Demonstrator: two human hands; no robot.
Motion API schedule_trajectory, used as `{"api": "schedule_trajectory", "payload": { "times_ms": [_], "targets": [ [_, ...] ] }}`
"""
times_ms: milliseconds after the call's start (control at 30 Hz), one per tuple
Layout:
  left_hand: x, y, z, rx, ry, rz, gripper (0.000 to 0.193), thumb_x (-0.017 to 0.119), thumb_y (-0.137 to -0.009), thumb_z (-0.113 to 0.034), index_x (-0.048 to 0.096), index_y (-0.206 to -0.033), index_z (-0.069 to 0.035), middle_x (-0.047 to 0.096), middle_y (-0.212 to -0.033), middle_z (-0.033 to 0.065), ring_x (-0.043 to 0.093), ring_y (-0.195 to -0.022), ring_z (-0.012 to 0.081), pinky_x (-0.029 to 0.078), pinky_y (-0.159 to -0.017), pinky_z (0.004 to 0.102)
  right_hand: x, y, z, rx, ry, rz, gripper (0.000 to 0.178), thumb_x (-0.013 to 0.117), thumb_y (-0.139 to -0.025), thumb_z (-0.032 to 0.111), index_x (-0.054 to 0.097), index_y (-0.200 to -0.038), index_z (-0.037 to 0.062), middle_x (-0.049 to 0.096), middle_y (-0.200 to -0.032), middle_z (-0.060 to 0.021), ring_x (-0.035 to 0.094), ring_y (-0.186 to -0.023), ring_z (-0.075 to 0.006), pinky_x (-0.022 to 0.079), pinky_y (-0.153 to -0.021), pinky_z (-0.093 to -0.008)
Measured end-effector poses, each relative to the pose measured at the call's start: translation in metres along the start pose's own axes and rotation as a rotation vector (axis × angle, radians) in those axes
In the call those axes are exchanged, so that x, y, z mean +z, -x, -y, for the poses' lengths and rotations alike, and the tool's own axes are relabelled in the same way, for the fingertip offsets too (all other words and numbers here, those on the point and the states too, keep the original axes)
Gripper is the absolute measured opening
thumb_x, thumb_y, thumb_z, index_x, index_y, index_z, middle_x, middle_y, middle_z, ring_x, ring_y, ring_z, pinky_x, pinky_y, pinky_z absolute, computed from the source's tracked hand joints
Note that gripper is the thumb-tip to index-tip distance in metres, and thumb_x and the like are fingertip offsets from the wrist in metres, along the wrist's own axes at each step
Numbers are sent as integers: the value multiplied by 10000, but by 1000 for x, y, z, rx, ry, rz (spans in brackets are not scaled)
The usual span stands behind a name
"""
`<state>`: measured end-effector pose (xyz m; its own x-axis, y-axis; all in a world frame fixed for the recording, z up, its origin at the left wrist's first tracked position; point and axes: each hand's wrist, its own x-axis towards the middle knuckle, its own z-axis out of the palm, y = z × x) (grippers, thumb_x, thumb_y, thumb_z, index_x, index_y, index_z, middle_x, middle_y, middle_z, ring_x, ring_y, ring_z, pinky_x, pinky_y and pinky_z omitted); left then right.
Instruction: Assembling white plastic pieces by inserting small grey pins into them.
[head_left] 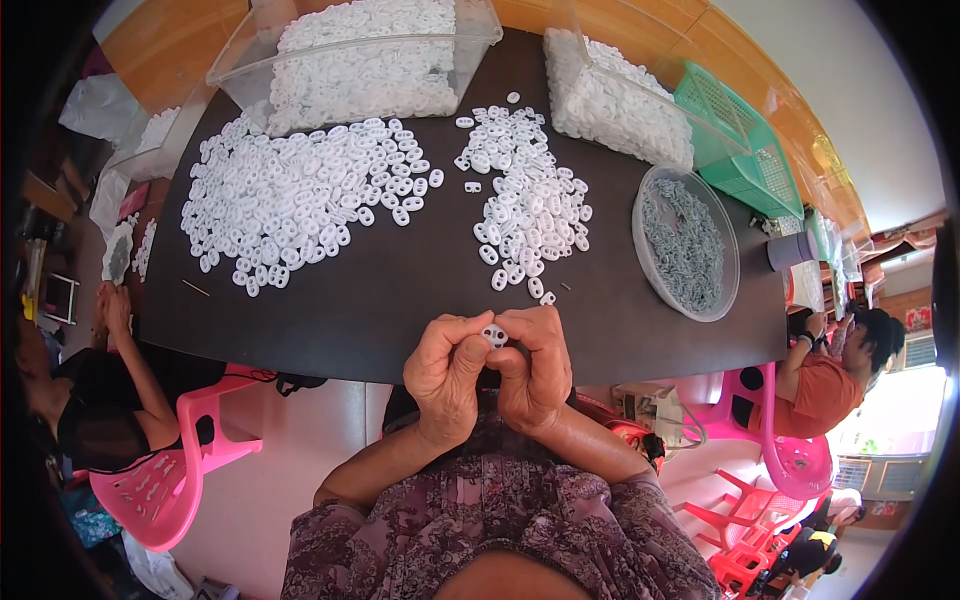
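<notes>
Just off the table's near edge, both my hands meet around one small white two-hole plastic piece [494,336], oval like a cord lock. My left hand [447,375] pinches it between thumb and fingertips from the left. From the right, my right hand [533,368] grips the same piece, so its edges are partly hidden. Beyond my fingers, a narrow heap of similar white pieces [535,210] runs away from me across the dark table [400,310]. Further left spreads a wider heap of white pieces [290,190]. A round clear bowl [735,270] at right holds small grey metal parts, apparently springs [683,240].
Clear bins of white pieces stand at the back left [365,60] and back right [620,100]. Beside the right one is a green basket [745,150], with a grey-purple cup [790,250] nearer. People sit at left [120,390] and right [825,380] on pink chairs.
</notes>
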<state>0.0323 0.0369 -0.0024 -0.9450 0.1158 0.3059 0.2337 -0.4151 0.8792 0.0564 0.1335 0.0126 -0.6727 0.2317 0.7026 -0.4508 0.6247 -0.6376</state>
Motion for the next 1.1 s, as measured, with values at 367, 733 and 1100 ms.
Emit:
{"api": "schedule_trajectory", "payload": {
  "times_ms": [367, 733, 1100],
  "targets": [
    [10, 4, 5, 126, -39, -43, 184, 574, -938, -147, 584, -1008, 22, 528, -834, 38, 476, -740, 93, 408, -659, 212, -2, -5, -6, -120, 3, -2, 240, 664, -835, 117, 567, -1013, -11, 602, -865, -120, 560, -705, -249, 462, -596, -330],
    [5, -4, -7, 119, -179, 88, 228, 465, -956, -16, 580, -1148, 29, 585, -866, 44, 513, -721, 79, 421, -651, 203, -18, -24, -4, -101, 35, 50, 221, 628, -716, -96, 606, -926, -29, 612, -813, -133, 564, -682, -256, 459, -604, -332],
    [6, -37, -1, -38, -395, 194, 177, 601, -855, 14, 639, -1026, -10, 604, -795, 73, 596, -681, 125, 469, -609, 239, -119, -215, -135, -159, 635, -214, 126, 656, -806, 73, 654, -925, 29, 639, -823, -101, 598, -756, -196, 473, -699, -311]
  ]
}}
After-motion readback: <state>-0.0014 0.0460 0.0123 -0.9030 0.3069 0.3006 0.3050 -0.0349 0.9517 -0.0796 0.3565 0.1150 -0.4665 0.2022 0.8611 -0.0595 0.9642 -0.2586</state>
